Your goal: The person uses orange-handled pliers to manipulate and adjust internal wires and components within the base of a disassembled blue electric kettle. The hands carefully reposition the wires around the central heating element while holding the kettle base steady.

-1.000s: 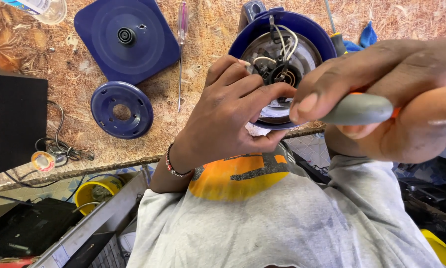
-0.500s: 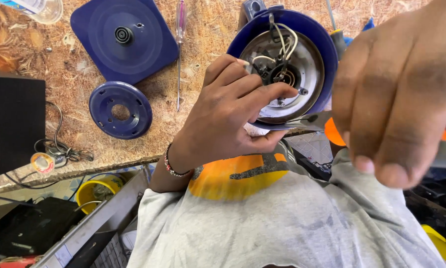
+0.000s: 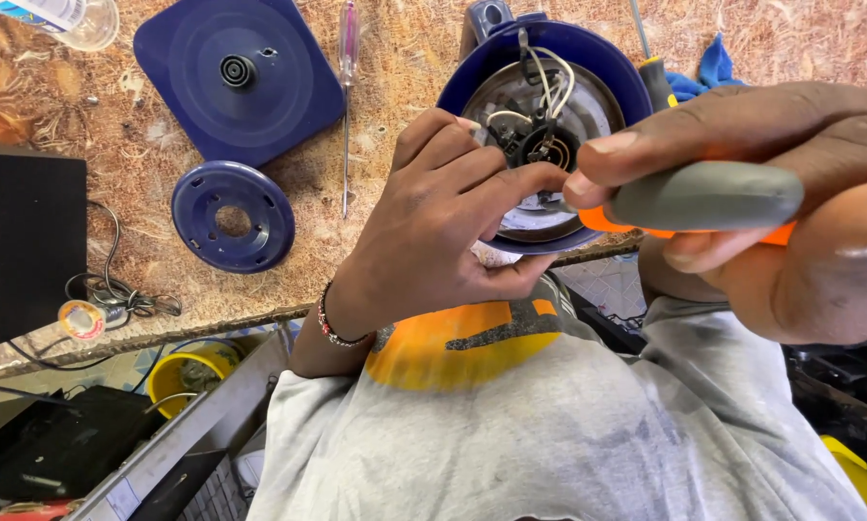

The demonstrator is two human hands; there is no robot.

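Two hands at blue appliance base [image 3: 615,72], which sits at workbench [image 3: 405,39] front edge, underside up, wiring exposed. Left hand [image 3: 443,227] grips base rim, fingers curled over opening. Right hand [image 3: 790,207] closed round grey-and-orange tool handle [image 3: 708,198] (tip hidden), close to camera. Square blue cover [image 3: 236,72], round blue disc [image 3: 233,216], slim screwdriver [image 3: 348,96] lie left, apart.

My workbench [image 3: 395,58], worn brown chipboard; on it: square blue base plate [image 3: 239,77], round blue disc [image 3: 233,216], slim screwdriver [image 3: 347,92], black box [image 3: 24,241] with tape roll [image 3: 81,318], blue appliance housing [image 3: 549,116] at front edge, blue cloth [image 3: 708,72]
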